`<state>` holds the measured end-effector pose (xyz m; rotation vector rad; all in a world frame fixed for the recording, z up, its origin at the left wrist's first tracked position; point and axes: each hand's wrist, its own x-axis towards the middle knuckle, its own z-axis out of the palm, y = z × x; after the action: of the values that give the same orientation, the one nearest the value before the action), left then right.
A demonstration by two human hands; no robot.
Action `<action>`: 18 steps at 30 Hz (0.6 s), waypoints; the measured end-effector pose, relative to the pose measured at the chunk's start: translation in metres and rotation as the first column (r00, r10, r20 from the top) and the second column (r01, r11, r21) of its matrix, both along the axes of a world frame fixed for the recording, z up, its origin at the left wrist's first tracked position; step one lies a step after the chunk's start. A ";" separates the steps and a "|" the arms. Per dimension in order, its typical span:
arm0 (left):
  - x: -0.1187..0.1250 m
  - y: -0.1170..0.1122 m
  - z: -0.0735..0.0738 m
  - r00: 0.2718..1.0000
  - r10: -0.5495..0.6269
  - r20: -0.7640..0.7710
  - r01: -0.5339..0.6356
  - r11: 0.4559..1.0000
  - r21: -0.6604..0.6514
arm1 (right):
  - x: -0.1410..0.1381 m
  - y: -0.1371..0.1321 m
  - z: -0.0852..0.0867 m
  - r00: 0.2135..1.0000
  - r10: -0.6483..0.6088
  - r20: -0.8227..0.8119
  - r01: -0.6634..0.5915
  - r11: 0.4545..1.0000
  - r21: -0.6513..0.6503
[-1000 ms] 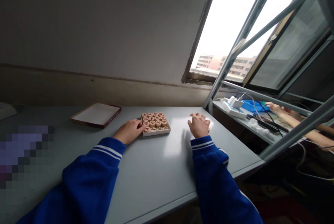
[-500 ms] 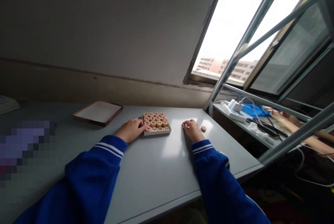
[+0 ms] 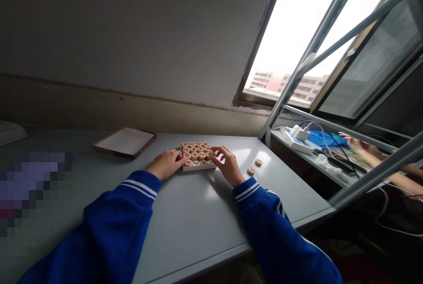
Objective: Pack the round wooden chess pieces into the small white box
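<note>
A shallow box (image 3: 199, 167) of round wooden Chinese chess pieces (image 3: 194, 156) sits on the grey desk, the pieces in rows with red and dark characters on top. My left hand (image 3: 166, 164) grips the box's left side, thumb over the near corner. My right hand (image 3: 227, 166) reaches in at the box's right edge. Its thumb and fingers are curled round a chess piece (image 3: 209, 155) there, which they partly hide. To the right of this hand, one loose chess piece (image 3: 251, 171) and another loose piece (image 3: 258, 162) lie flat on the desk.
The upturned box lid (image 3: 125, 142) lies at the back left of the desk (image 3: 194, 213). A blurred purple patch is at far left. Beyond the metal frame (image 3: 280, 103) on the right are a power strip (image 3: 297, 140), cables, a blue tray (image 3: 320, 137) and another person's hands (image 3: 355, 143).
My right hand has moved left from the bare desk to the box. A second loose piece now shows on the desk where that hand was nearby. My left hand has stayed on the box.
</note>
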<state>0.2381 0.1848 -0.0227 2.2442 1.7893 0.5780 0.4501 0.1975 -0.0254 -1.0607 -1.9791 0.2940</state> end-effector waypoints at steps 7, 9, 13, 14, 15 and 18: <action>0.001 0.000 0.000 1.000 -0.002 0.008 0.002 1.000 0.009 | -0.031 -0.011 -0.007 0.990 0.135 0.044 -0.136 0.991 0.015; 0.001 0.000 0.000 1.000 0.001 0.006 -0.001 1.000 0.008 | -0.031 -0.011 -0.008 0.990 0.138 0.034 -0.139 0.990 0.025; 0.001 0.002 -0.001 1.000 -0.005 0.005 0.004 1.000 0.013 | -0.030 -0.011 -0.008 0.988 0.152 0.024 -0.153 0.988 0.037; 0.000 0.002 -0.002 1.000 -0.007 0.006 0.007 1.000 0.013 | -0.031 -0.011 -0.008 0.988 0.152 0.036 -0.154 0.988 0.034; 0.000 0.002 -0.002 1.000 -0.008 0.009 0.008 1.000 0.012 | -0.031 -0.011 -0.007 0.987 0.150 0.050 -0.151 0.988 0.031; 0.001 0.002 -0.002 1.000 -0.006 0.024 0.006 1.000 0.007 | -0.029 -0.011 -0.003 0.988 0.134 0.074 -0.136 0.990 0.030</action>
<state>0.2387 0.1863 -0.0243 2.2368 1.7719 0.6084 0.4210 0.1861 -0.0280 -0.9279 -2.1177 0.2961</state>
